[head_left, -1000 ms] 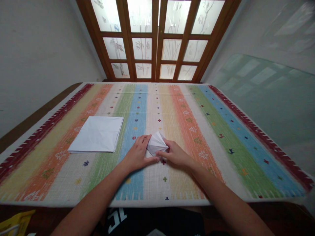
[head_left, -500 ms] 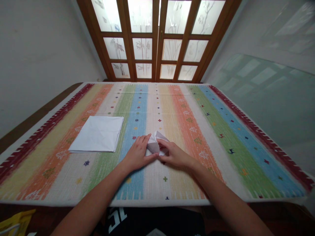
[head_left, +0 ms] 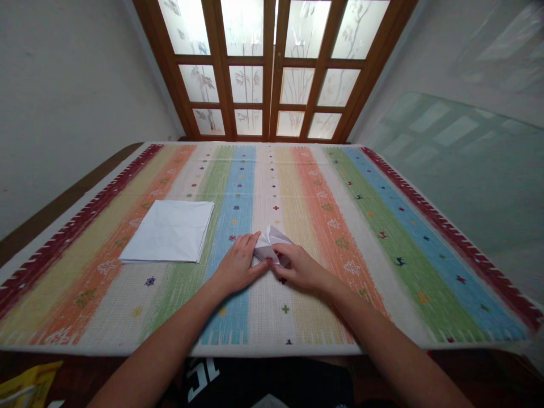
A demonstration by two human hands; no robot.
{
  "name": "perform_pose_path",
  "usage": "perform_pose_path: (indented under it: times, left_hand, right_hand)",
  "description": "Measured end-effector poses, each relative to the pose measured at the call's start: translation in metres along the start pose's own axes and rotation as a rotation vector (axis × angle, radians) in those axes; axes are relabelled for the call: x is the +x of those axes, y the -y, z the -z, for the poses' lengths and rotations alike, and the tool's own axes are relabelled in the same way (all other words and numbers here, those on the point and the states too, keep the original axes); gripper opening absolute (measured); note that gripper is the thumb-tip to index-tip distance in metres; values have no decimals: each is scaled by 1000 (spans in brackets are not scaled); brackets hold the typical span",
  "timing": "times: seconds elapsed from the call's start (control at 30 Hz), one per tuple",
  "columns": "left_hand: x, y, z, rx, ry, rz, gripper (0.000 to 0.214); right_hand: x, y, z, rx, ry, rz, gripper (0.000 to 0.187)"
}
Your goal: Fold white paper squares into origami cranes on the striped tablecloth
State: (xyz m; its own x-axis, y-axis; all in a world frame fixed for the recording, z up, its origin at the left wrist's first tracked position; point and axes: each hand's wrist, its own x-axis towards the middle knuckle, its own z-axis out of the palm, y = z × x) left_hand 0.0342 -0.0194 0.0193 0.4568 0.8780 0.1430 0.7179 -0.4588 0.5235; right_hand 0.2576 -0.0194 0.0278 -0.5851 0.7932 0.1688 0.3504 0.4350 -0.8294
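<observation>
A small piece of folded white paper sits at the middle of the near half of the table, between my two hands. My left hand grips its left side, the fingers at the back edge and the thumb along the front. On the right, my right hand pinches the paper, with the fingers over its flap and the thumb below. Part of the paper is hidden behind the fingers. To the left of my hands lies a flat stack of white paper squares.
A striped cloth in several colours covers the table. Wooden doors with frosted panes stand beyond its far edge. A glass panel leans at the right wall. Something yellow shows below the table at the lower left.
The folded paper's front flap has been pressed flatter and its opening looks narrower. My thumbs have shifted slightly at its front edge. The paper stack has not moved.
</observation>
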Motion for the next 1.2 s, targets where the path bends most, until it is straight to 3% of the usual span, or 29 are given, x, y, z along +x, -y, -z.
perform_pose_path:
  times: [0.27, 0.5, 0.63, 0.83, 0.97, 1.2]
  left_hand:
    - [0, 0, 1, -9, -12, -24, 64]
    - [0, 1, 0, 3, -10, -25, 63]
    - [0, -2, 1, 29, 6, -20, 67]
    - [2, -8, -3, 63, -5, 9, 74]
    - [3, -9, -3, 88, -14, 19, 75]
    - [3, -10, 3, 90, -7, 32, 75]
  right_hand:
    - [1, -6, -6, -109, -36, 117, 19]
    - [-1, 3, 2, 39, -90, -4, 37]
    - [1, -1, 1, 106, -154, -56, 30]
    - [9, -10, -7, -28, -199, 9, 12]
    - [11, -7, -7, -70, -234, 50, 11]
    - [7, 4, 2, -115, -398, 2, 10]
